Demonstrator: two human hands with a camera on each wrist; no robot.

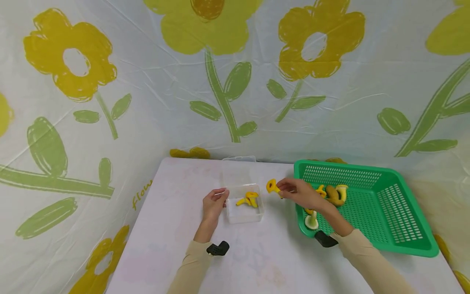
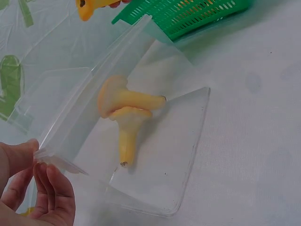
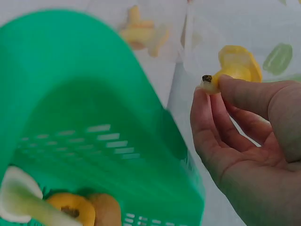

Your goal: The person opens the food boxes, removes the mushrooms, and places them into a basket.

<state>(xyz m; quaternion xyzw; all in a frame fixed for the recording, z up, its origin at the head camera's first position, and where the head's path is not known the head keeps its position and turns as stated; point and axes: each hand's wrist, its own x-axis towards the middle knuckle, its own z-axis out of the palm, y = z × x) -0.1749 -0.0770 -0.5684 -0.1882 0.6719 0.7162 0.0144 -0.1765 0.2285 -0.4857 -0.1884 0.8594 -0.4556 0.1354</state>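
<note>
My left hand (image 1: 213,206) pinches the left rim of a clear plastic box (image 1: 245,218) between thumb and fingers; the left wrist view shows the grip at a corner of the box. Yellow toy-like mushrooms (image 2: 129,141) lie inside it, stems pointing different ways. Over the table, between box and green basket, my right hand (image 1: 302,194) holds another yellow mushroom (image 1: 272,186) up. In the right wrist view, thumb and fingertips pinch that mushroom (image 3: 237,68) by its stem, the dark stem end toward the camera and the cap beyond.
The green perforated basket (image 1: 382,222) stands on the right, with several mushrooms in its left part: a brown one (image 1: 333,196) and a pale one (image 1: 312,220) among them. Behind the box its clear lid (image 1: 238,173) lies folded back. A flower-printed cloth (image 1: 147,106) hangs behind the table.
</note>
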